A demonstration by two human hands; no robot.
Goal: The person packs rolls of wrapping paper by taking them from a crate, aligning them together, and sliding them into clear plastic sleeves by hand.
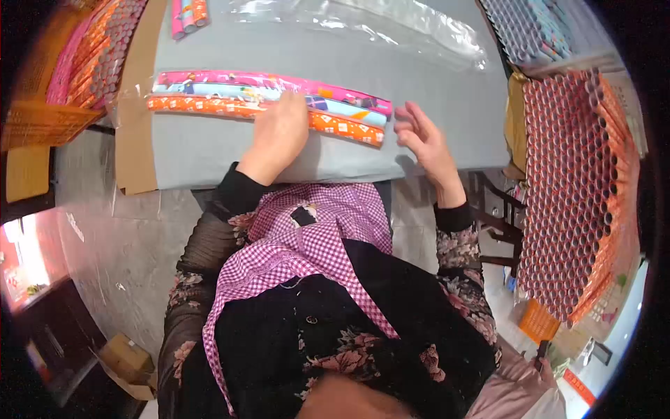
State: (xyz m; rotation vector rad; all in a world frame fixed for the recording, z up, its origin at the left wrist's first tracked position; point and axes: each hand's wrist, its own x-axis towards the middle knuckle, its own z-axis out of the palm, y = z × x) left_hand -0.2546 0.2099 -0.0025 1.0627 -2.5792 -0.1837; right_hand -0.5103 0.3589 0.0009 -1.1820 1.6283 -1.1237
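Note:
Three rolls of printed wrapping paper, a pink roll (342, 93), a light blue roll (349, 109) and an orange roll (345, 128), lie side by side across the table. Clear plastic shines over them and sticks out past their left end. My left hand (281, 133) is closed over the middle of the rolls, its fingertips partly hidden. Just off the right end of the rolls, my right hand (427, 143) is held with its fingers apart and nothing in it.
Clear plastic sleeves (419, 31) lie along the far side of the grey table (223, 150). More rolls (188, 15) sit at the far left, beside a cardboard strip (136, 150). Large stacks of rolls stand left (105, 52) and right (565, 188).

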